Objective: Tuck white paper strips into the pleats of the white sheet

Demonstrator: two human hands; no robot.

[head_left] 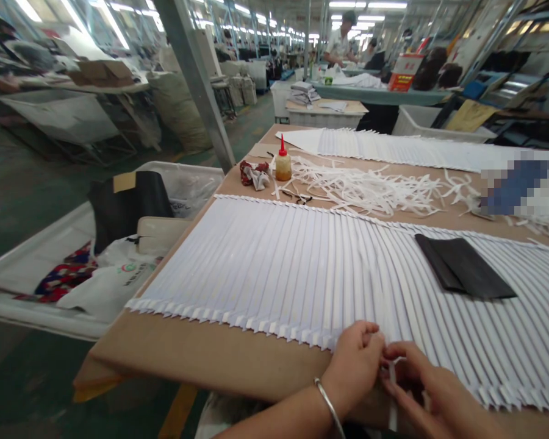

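Two bare hands work at the near edge of a long tan-topped table [201,347]. The left hand [352,366], wearing one metal bangle [329,405], reaches in from the lower left with its fingers curled; it sits just beside a narrow white strip [392,390], and whether it grips the strip cannot be told. The right hand [421,381] pinches that strip, which hangs down at the corner of a large pleated white sheet [274,268]. One flat black piece [462,268] lies on this sheet. Beyond it are a second pleated white sheet [384,149], a loose heap of white strips [361,186], one glue bottle with a red nozzle [282,161], one small pair of scissors [297,196] and one crumpled red-and-white rag [254,175]. A large white bin [41,286] stands left of the table on the green factory floor [22,201], and one co-worker [341,46] stands at a far table.
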